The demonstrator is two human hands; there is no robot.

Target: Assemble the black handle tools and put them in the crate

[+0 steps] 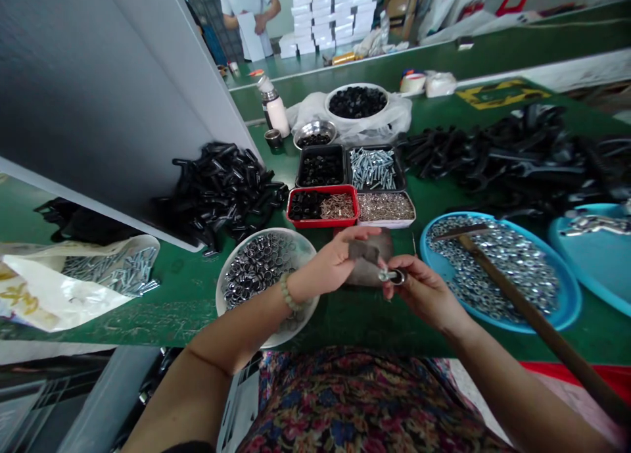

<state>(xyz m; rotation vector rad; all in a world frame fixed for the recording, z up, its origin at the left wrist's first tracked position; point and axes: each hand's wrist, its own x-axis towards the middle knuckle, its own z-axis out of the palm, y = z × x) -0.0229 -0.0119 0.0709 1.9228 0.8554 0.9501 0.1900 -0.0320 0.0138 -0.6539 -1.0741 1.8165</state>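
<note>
In front of my body, both hands meet above a grey metal block [382,246] on the bench. My right hand [426,292] pinches a shiny metal ring [398,277] between thumb and fingers. A small silver bolt-like part [386,275] sits at the ring's left side, touching it or very close. My left hand [328,262] is curled with its fingertips near that silver part. Something grey covers or lies at its fingers, blurred, and I cannot make out what they grip. Below my left forearm is a white bowl of metal rings [231,309].
Bolts and small parts fill the red tray [323,224] and black trays [351,189] ahead. At right, a hammer [513,285] lies across a blue basin [574,302] of metal pieces. Black handles [221,183] are heaped by a grey panel [123,91]. A person [249,12] stands beyond.
</note>
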